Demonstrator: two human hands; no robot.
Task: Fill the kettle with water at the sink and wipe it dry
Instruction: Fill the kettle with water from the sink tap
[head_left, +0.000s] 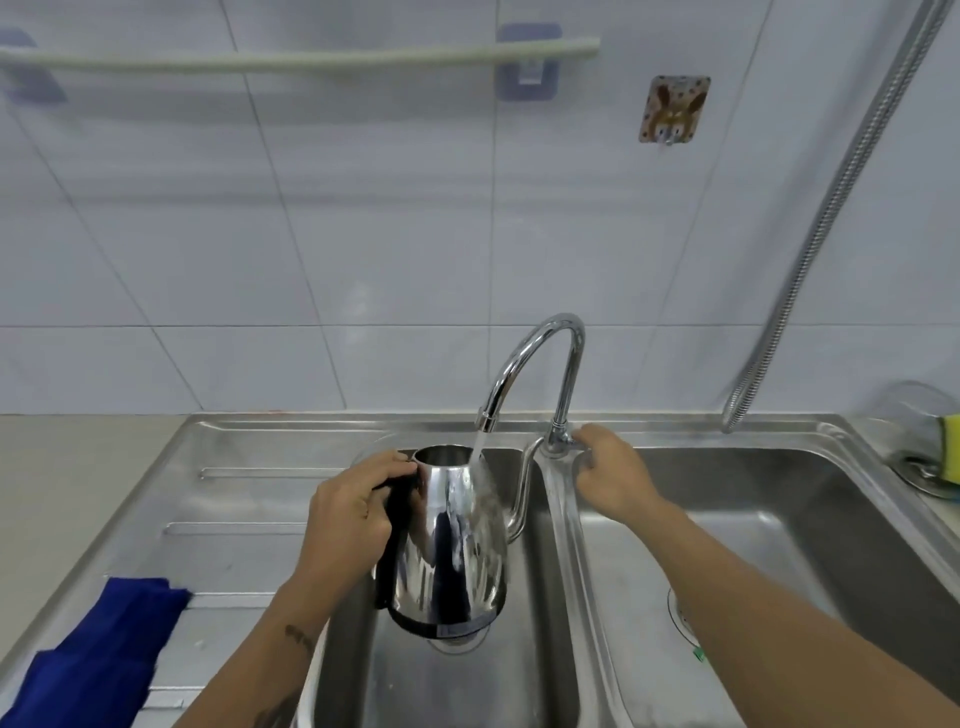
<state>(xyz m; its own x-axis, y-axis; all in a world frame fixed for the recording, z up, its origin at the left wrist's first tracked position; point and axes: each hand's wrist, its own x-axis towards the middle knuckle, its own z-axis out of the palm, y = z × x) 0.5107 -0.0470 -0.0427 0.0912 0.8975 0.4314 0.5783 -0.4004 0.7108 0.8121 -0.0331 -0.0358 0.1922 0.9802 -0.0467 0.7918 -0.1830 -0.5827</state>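
A shiny steel kettle (452, 540) with a black handle and a thin curved spout hangs over the left basin of the sink (447, 686). My left hand (353, 514) grips its black handle. The lid opening is uncovered. Water runs from the chrome faucet (540, 364) and hits the kettle's rim and right side, streaming down the outside. My right hand (605, 467) is closed around the faucet handle at the tap's base. A blue cloth (104, 654) lies on the drainboard at the lower left.
The right basin (779, 519) lies under my right forearm. A yellow sponge (951, 447) sits at the far right edge. A metal hose (831, 218) hangs down the tiled wall on the right. A towel rail (291, 60) runs across the upper wall.
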